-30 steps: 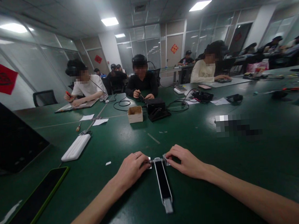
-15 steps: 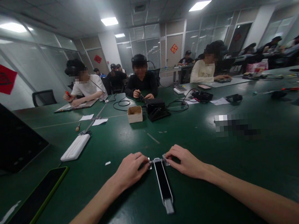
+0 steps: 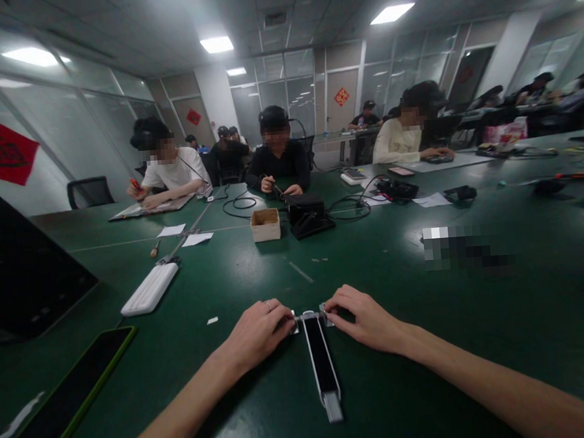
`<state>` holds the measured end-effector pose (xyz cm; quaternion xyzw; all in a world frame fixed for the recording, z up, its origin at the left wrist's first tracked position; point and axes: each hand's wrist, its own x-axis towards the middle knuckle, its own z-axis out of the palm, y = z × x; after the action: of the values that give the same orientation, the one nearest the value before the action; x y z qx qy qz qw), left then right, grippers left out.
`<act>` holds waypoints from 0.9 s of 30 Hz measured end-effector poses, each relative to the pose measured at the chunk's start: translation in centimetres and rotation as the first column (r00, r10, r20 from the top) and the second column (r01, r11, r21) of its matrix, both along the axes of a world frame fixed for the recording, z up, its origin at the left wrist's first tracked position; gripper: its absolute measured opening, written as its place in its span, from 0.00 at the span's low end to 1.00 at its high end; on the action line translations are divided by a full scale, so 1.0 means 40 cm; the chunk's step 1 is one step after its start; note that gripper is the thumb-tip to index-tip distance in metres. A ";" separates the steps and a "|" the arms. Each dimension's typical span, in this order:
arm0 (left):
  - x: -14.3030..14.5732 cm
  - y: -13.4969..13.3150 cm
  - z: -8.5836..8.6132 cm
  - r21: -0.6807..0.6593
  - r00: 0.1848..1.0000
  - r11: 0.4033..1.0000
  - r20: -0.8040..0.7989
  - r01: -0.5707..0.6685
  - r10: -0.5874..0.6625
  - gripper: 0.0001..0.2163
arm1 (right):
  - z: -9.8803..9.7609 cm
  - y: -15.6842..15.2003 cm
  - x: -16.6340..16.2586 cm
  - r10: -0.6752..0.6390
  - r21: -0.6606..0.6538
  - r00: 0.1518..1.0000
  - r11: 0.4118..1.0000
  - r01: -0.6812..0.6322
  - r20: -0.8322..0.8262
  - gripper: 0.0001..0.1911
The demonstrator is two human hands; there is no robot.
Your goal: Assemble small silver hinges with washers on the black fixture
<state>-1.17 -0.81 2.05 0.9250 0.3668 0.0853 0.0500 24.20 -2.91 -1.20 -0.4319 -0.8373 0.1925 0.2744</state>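
A long, narrow device with a black face and a pale metal frame lies on the green table, its light grey tab pointing towards me. A thin crosspiece runs through its far end, with a small metal bracket on either side. My left hand is closed, thumb and fingers pinching the left bracket. On the other side my right hand pinches the right bracket. Fingertips partly cover both brackets. The exact kind of device cannot be made out.
To the left lie a phone in a green case and a white power strip, beside a black panel. Ahead stand a small cardboard box and a black box-shaped item with cables. Several people sit across the table.
The whole view has shifted very slightly. Both hands keep their pinch on the brackets, and the device lies as before.
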 end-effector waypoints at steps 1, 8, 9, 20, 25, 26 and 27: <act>-0.001 0.000 0.003 -0.020 1.000 1.000 -0.002 0.006 -0.006 0.05 | 0.001 -0.001 0.000 -0.002 -0.011 1.000 1.000 0.002 0.003 0.08; -0.005 0.002 0.001 0.006 0.999 0.999 0.001 0.040 -0.040 0.05 | 0.002 -0.001 -0.001 -0.006 -0.026 1.000 1.000 0.006 0.012 0.09; -0.006 0.003 -0.001 0.020 0.999 0.999 -0.002 0.048 -0.048 0.06 | 0.001 -0.001 0.000 -0.006 -0.028 1.000 1.000 0.006 0.010 0.09; 0.001 0.004 -0.015 0.017 1.000 1.000 0.019 0.009 -0.009 0.05 | 0.010 -0.003 -0.005 -0.007 -0.011 1.000 1.000 0.007 -0.008 0.08; 0.000 -0.002 -0.001 -0.135 0.990 0.990 0.126 -0.043 0.060 0.04 | 0.007 -0.003 -0.005 -0.013 -0.016 1.000 1.000 0.013 0.004 0.08; -0.001 -0.003 0.003 -0.153 0.988 0.988 0.143 -0.039 0.061 0.04 | 0.006 -0.002 -0.004 -0.011 -0.021 1.000 1.000 0.011 0.005 0.08; -0.001 -0.005 0.006 -0.162 0.986 0.986 0.157 -0.036 0.061 0.04 | 0.004 -0.001 -0.003 -0.009 -0.023 1.000 1.000 0.009 0.005 0.08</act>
<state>-1.21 -1.00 2.29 0.8990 0.3897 0.1314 0.1509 24.06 -2.96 -1.03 -0.4392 -0.8338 0.1999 0.2683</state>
